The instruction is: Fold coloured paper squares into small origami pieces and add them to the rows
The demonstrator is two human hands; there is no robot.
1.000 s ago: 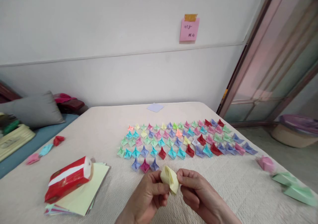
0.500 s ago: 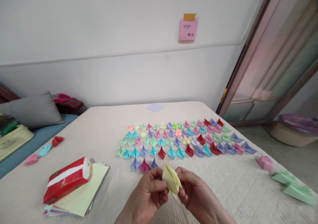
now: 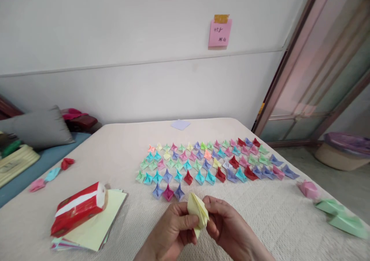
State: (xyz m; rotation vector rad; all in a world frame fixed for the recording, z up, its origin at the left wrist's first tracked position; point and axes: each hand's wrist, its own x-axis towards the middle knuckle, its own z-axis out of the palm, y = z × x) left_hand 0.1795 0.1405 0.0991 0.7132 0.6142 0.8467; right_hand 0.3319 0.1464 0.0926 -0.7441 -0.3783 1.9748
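A piece of folded yellow paper (image 3: 197,211), with several layers fanned at its right side, is held between my two hands above the near part of the table. My left hand (image 3: 173,226) pinches it from the left, thumb pressed on its front face. Gripping its right edge are the thumb and fingers of my right hand (image 3: 224,220); some of those fingertips are hidden behind the paper. Just beyond my hands stand a magenta paper boat (image 3: 168,192) and a purple paper boat (image 3: 179,192).
Rows of small coloured paper boats (image 3: 200,177) cover the table's middle. At left, a red-and-white tissue pack (image 3: 78,207) lies on stacked paper sheets (image 3: 98,230). Green folded paper (image 3: 347,222) is at the right edge. A lilac sheet (image 3: 180,124) lies at the back.
The yellow paper has shifted slightly left and turned a little in my hands. My left thumb has moved further over its face. The boats and other things stay where they were.
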